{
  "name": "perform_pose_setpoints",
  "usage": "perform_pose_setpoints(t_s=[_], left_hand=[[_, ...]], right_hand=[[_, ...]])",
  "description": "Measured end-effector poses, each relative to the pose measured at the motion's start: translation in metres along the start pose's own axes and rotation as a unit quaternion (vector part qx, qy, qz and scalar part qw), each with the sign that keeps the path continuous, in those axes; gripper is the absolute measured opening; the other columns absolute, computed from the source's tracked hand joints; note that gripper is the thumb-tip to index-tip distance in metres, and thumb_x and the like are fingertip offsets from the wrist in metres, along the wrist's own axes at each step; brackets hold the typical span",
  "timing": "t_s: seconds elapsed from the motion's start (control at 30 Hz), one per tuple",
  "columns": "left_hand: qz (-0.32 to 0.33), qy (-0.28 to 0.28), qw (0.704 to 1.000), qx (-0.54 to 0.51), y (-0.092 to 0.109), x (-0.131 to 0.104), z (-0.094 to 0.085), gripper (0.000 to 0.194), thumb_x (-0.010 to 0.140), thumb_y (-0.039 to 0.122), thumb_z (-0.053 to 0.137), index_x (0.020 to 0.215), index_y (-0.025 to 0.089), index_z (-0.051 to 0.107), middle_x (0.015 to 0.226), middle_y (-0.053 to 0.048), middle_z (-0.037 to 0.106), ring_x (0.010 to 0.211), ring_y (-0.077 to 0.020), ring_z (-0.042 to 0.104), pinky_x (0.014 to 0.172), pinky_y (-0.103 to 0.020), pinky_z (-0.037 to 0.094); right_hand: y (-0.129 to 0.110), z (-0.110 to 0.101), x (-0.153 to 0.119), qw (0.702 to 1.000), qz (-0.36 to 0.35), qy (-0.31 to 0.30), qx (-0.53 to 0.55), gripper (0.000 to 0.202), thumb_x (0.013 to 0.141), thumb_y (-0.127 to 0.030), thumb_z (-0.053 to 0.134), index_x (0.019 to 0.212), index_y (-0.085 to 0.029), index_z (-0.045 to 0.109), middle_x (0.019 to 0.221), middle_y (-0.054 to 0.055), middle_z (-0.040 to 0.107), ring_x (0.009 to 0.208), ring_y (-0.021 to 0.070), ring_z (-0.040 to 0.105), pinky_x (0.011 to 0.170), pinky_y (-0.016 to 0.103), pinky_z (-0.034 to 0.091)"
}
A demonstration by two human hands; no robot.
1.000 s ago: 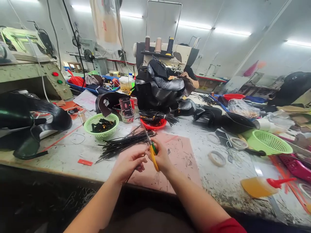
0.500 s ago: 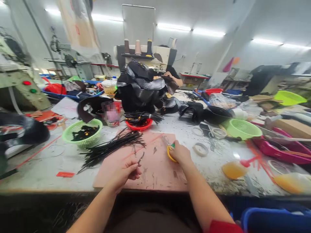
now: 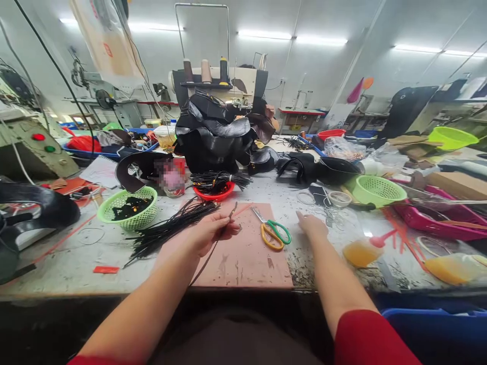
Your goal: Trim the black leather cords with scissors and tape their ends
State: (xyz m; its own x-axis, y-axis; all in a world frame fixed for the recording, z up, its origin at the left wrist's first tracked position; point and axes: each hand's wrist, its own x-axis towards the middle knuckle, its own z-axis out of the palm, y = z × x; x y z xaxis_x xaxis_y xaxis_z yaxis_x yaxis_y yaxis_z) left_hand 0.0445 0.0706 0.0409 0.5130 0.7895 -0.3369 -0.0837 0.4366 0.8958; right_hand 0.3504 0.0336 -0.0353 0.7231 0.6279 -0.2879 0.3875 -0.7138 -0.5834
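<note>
Pinched in my left hand (image 3: pixel 216 230) is a thin dark strip (image 3: pixel 205 262), its tip above the fingers and its tail hanging toward the table edge. Scissors (image 3: pixel 274 234) with one green and one yellow handle lie on the pink board (image 3: pixel 243 266). My right hand (image 3: pixel 312 224) rests on the table right of the scissors, where the tape ring was; its fingers are partly hidden, and what they touch cannot be made out. A bundle of black strips (image 3: pixel 167 230) lies left of the board.
A green basket (image 3: pixel 146 220) with black pieces stands left, a red bowl (image 3: pixel 215 195) of black strips behind the board. Black leather parts (image 3: pixel 215 147) are piled at the back. At right are a green basket (image 3: pixel 380 191), a magenta tray (image 3: pixel 437 230) and an orange-filled bottle (image 3: pixel 359 253).
My right hand has let go of the scissors and moved right; they now lie on the board. My left hand has moved up and right with the strip, whose long tail now shows.
</note>
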Motion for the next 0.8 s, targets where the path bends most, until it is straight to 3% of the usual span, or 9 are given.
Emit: perform_pose_setpoints(t_s=[0.1, 0.17, 0.23, 0.33, 0.4, 0.53, 0.57, 0.7, 0.8], left_hand=[[0.009, 0.008, 1.000, -0.016, -0.002, -0.003, 0.010, 0.005, 0.067, 0.017, 0.058, 0.069, 0.012, 0.056, 0.060, -0.004, 0.065, 0.045, -0.0080, 0.055, 0.043, -0.016, 0.039], [0.030, 0.011, 0.999, -0.038, -0.008, -0.005, 0.018, 0.008, 0.064, 0.018, 0.059, 0.067, 0.014, 0.053, 0.054, 0.000, 0.060, 0.034, -0.0027, 0.041, 0.034, -0.012, 0.026], [0.047, 0.018, 0.997, -0.058, -0.018, -0.005, 0.026, 0.014, 0.060, 0.019, 0.061, 0.064, 0.015, 0.048, 0.051, 0.004, 0.055, 0.029, 0.0006, 0.027, 0.031, -0.012, 0.014], [0.043, 0.029, 0.998, -0.047, -0.038, -0.005, 0.041, 0.019, 0.055, 0.021, 0.064, 0.063, 0.016, 0.047, 0.044, 0.009, 0.046, 0.029, 0.0011, 0.017, 0.032, -0.014, 0.007], [0.038, 0.026, 0.999, -0.005, -0.049, -0.006, 0.051, 0.019, 0.055, 0.023, 0.066, 0.067, 0.016, 0.053, 0.042, 0.010, 0.043, 0.030, -0.0005, 0.020, 0.033, -0.016, 0.011], [0.083, 0.022, 0.992, 0.091, -0.063, -0.010, 0.066, 0.025, 0.057, 0.030, 0.067, 0.077, 0.014, 0.064, 0.050, 0.004, 0.055, 0.042, -0.0079, 0.043, 0.041, -0.020, 0.029], [0.099, 0.024, 0.989, 0.109, -0.065, -0.012, 0.067, 0.026, 0.058, 0.032, 0.067, 0.077, 0.014, 0.065, 0.054, 0.002, 0.058, 0.047, -0.0100, 0.047, 0.045, -0.021, 0.032], [0.143, 0.051, 0.978, 0.142, -0.070, -0.017, 0.068, 0.025, 0.061, 0.035, 0.065, 0.075, 0.014, 0.066, 0.064, -0.002, 0.064, 0.059, -0.0147, 0.054, 0.056, -0.025, 0.038], [0.178, 0.063, 0.975, 0.121, -0.073, -0.019, 0.065, 0.018, 0.062, 0.032, 0.063, 0.067, 0.015, 0.064, 0.067, -0.003, 0.065, 0.068, -0.0172, 0.056, 0.067, -0.028, 0.041]], right_hand=[[-0.002, 0.000, 0.000, 0.992, 0.006, -0.020, 0.124, 0.030, 0.084, -0.031, 0.049, 0.107, -0.013, 0.053, 0.111, 0.011, 0.052, 0.097, 0.0221, 0.052, 0.081, 0.041, 0.043], [-0.005, 0.002, -0.006, 0.974, -0.010, -0.035, 0.224, 0.027, 0.084, -0.031, 0.049, 0.105, -0.014, 0.052, 0.104, 0.005, 0.055, 0.086, 0.0167, 0.056, 0.072, 0.035, 0.047], [-0.008, 0.006, -0.020, 0.942, -0.042, -0.049, 0.329, 0.019, 0.082, -0.030, 0.048, 0.088, -0.013, 0.056, 0.084, 0.002, 0.058, 0.070, 0.0130, 0.056, 0.063, 0.030, 0.047], [-0.013, 0.018, -0.059, 0.877, -0.098, -0.075, 0.464, 0.013, 0.070, -0.026, 0.046, 0.058, -0.019, 0.045, 0.054, -0.004, 0.044, 0.051, 0.0103, 0.046, 0.056, 0.026, 0.044], [-0.016, 0.027, -0.089, 0.837, -0.126, -0.093, 0.524, 0.011, 0.062, -0.026, 0.044, 0.055, -0.020, 0.037, 0.050, -0.006, 0.037, 0.049, 0.0102, 0.042, 0.056, 0.027, 0.043], [-0.021, 0.044, -0.136, 0.738, -0.185, -0.126, 0.636, 0.011, 0.059, -0.022, 0.048, 0.068, -0.022, 0.043, 0.057, -0.006, 0.040, 0.052, 0.0105, 0.041, 0.055, 0.026, 0.040], [-0.022, 0.048, -0.143, 0.726, -0.209, -0.116, 0.645, 0.011, 0.060, -0.021, 0.050, 0.070, -0.022, 0.044, 0.059, -0.005, 0.040, 0.053, 0.0104, 0.041, 0.055, 0.025, 0.039], [-0.022, 0.063, -0.160, 0.770, -0.331, 0.017, 0.545, 0.009, 0.070, -0.022, 0.053, 0.068, -0.020, 0.044, 0.067, -0.004, 0.042, 0.065, 0.0123, 0.045, 0.069, 0.030, 0.039], [-0.023, 0.070, -0.167, 0.776, -0.384, 0.087, 0.492, 0.007, 0.075, -0.021, 0.049, 0.071, -0.020, 0.043, 0.084, 0.002, 0.047, 0.083, 0.0158, 0.049, 0.081, 0.036, 0.039]])
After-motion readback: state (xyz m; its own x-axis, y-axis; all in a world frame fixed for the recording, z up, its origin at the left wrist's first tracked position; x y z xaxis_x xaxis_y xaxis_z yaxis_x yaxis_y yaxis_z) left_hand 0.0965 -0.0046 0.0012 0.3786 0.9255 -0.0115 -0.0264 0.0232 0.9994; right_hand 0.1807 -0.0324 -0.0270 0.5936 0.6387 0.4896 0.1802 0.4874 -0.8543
